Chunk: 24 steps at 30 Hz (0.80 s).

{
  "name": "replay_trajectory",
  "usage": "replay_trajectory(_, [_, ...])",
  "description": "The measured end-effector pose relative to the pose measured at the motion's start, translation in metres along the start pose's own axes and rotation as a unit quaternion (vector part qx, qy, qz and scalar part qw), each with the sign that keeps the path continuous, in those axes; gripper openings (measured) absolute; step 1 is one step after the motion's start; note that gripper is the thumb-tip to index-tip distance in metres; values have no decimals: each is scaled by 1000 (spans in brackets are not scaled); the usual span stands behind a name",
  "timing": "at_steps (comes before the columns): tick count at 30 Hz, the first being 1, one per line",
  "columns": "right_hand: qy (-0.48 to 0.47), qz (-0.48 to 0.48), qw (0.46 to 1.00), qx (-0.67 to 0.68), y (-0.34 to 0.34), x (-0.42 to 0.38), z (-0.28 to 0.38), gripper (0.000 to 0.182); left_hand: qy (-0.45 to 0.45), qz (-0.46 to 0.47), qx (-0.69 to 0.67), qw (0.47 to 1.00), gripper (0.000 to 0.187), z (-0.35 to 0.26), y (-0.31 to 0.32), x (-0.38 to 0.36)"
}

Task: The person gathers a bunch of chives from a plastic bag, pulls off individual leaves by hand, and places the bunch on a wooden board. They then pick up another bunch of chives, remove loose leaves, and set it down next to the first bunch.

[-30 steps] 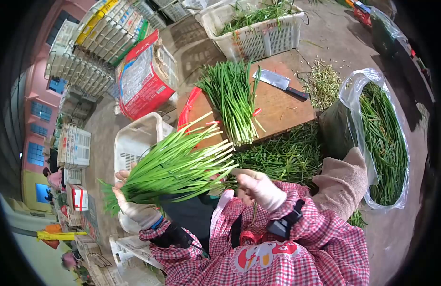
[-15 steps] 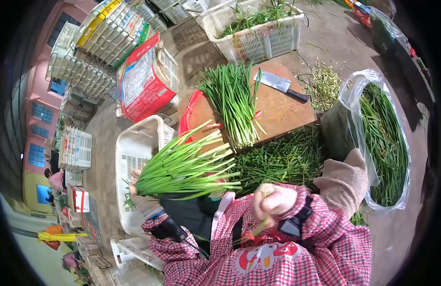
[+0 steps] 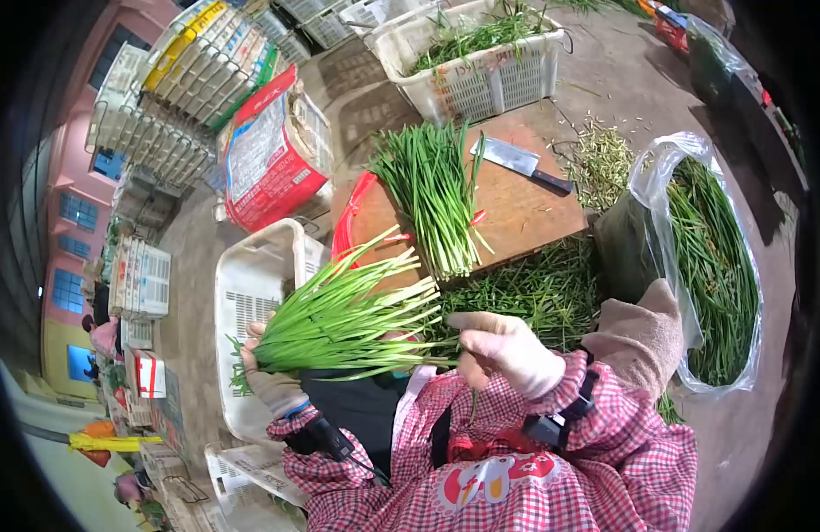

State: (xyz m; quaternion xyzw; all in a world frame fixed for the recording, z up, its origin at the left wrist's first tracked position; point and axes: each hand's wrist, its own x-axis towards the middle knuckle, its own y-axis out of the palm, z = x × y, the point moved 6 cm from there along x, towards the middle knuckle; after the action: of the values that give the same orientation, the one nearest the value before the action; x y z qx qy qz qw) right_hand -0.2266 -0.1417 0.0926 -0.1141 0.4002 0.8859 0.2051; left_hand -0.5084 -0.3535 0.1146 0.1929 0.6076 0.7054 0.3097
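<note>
My left hand [image 3: 266,372] is closed around a loose bunch of garlic chives [image 3: 339,319], its pale stem ends fanned out to the right. My right hand [image 3: 507,348] is just right of those ends, fingers apart, pointing left, with nothing visible in it. A thin green strand hangs below it, in front of the checked apron. Ahead, a bundle of chives [image 3: 435,199] lies on a brown board [image 3: 538,217], with red ties [image 3: 350,217] at its left edge. A cleaver [image 3: 521,162] with a black handle rests on the board's far right.
Loose green leaves [image 3: 525,293] lie below the board. A clear plastic bag [image 3: 663,168] full of chives stands at right, beside scattered trimmings [image 3: 601,160]. White crates [image 3: 481,84] stand ahead and at left [image 3: 237,266], near a red-and-white sack [image 3: 277,160].
My right hand has moved from close to the chest out toward the stem ends, and its fingers have opened. The left hand still holds the chives in nearly the same place.
</note>
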Motion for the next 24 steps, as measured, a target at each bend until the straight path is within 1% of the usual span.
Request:
replay_trajectory(2, [21,-21,994,108,11,16,-6,44,-4,-4,-26,1000,79,6,2,0])
replay_trajectory(3, [34,-23,988,150,21,18,-3,42,5,-4,20,1000,79,5,1,0])
replay_trajectory(4, [48,-11,988,150,14,31,-16,32,16,-4,65,998,80,4,1,-1])
replay_trajectory(5, [77,-5,983,169,12,37,-22,24,16,-4,64,998,80,9,3,-4])
replay_trajectory(6, [106,0,977,188,13,42,-25,17,30,-6,104,994,74,14,5,-6])
replay_trajectory(7, [87,-1,981,171,15,45,-23,11,44,-7,144,989,68,17,7,-8])
replay_trajectory(8, [102,57,971,208,13,54,-33,27,44,-7,143,989,68,13,6,-8])
replay_trajectory(10, [66,18,985,156,4,61,-42,26,-7,-22,144,989,50,3,-1,-9])
replay_trajectory(11, [66,18,985,156,4,60,-42,26,-7,-21,145,989,50,-2,-5,-7])
replay_trajectory(13, [33,12,989,142,4,57,-36,25,49,-32,209,976,35,-12,-9,-4])
replay_trajectory(14, [20,20,985,169,7,54,-32,22,49,-32,210,976,35,-10,-8,-4])
replay_trajectory(16, [-38,110,988,99,8,47,-26,20,56,-33,277,959,35,-6,-7,-5])
replay_trajectory(17, [-13,137,990,20,6,39,-24,22,78,-72,305,946,31,-18,-10,-2])
replay_trajectory(18, [13,163,985,-60,5,27,-21,24,78,-73,306,946,31,-22,-12,0])
replay_trajectory(19, [21,209,974,-88,3,18,-23,24,78,-59,303,948,29,-24,-11,1])
replay_trajectory(20, [66,247,958,-126,-3,10,-25,24,78,-45,300,950,27,-28,-11,4])
replay_trajectory(21, [83,264,949,-153,-14,5,-29,23,61,-42,518,852,24,-68,-17,17])
replay_trajectory(22, [99,280,938,-180,-27,0,-34,22,61,-42,518,852,24,-66,-16,15])
replay_trajectory(23, [120,260,909,-302,-44,-1,-37,21,59,-13,451,891,23,-54,-8,11])
replay_trajectory(24, [138,236,866,-419,-62,0,-40,22,57,17,381,923,23,-41,1,5])
